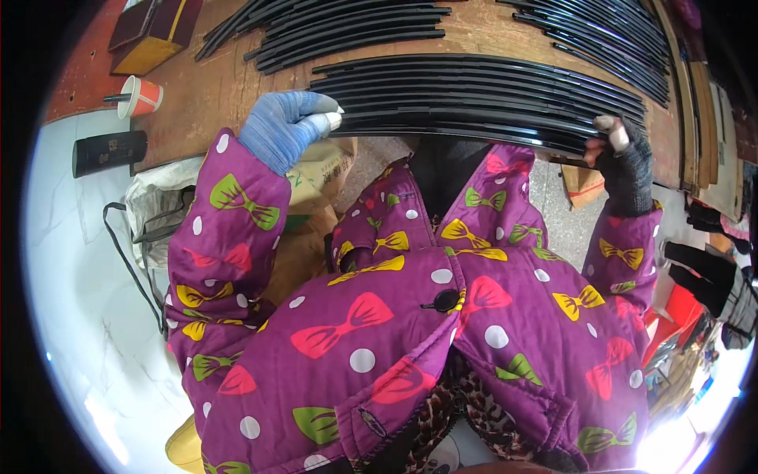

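Observation:
Several long, thin, glossy black rods (474, 83) lie side by side across the near part of a worn wooden table (197, 95). My left hand (284, 126), in a blue glove with pale-covered fingertips, pinches the left end of the nearest black rod (466, 132), along the table's front edge. At its other end, my right hand (625, 162), in a dark grey glove with bare or covered fingertips, has thumb and finger closed on it. Whether more than one rod is between the fingers is hard to make out.
More black rods lie in a bundle (347, 35) at the far left and another (600, 39) at the far right. A paper cup (144, 98), a box (154, 31) and a black cylinder (110, 152) stand left. Bags (162, 197) hang below; boards (703, 118) line the right.

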{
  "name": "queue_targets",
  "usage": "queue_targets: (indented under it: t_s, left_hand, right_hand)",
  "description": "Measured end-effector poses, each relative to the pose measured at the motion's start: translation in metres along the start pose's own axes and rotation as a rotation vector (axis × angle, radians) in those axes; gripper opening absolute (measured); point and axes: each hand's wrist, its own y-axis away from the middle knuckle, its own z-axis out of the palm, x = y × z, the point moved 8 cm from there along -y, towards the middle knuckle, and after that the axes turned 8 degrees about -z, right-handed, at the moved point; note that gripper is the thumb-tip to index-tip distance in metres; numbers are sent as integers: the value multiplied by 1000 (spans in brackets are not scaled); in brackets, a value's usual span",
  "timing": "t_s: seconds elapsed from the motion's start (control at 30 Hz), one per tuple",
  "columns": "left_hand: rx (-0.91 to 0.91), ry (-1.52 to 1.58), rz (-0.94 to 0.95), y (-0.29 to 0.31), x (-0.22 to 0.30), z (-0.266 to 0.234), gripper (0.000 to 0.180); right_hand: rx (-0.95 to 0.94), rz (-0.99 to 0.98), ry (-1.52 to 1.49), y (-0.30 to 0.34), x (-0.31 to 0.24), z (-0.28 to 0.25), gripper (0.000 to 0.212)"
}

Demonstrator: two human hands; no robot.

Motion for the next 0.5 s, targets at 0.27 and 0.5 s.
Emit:
queue_targets:
  t_s: [0.27,0.5]
  left_hand:
    - [-40,-8,-37,-2,4,7,15]
    - [-83,83,-124,-9,-36,-34,20]
  right_hand:
    - [-77,-175,-132,-3,2,-25,26]
    - [188,-234,-213,2,-1,-143,17]
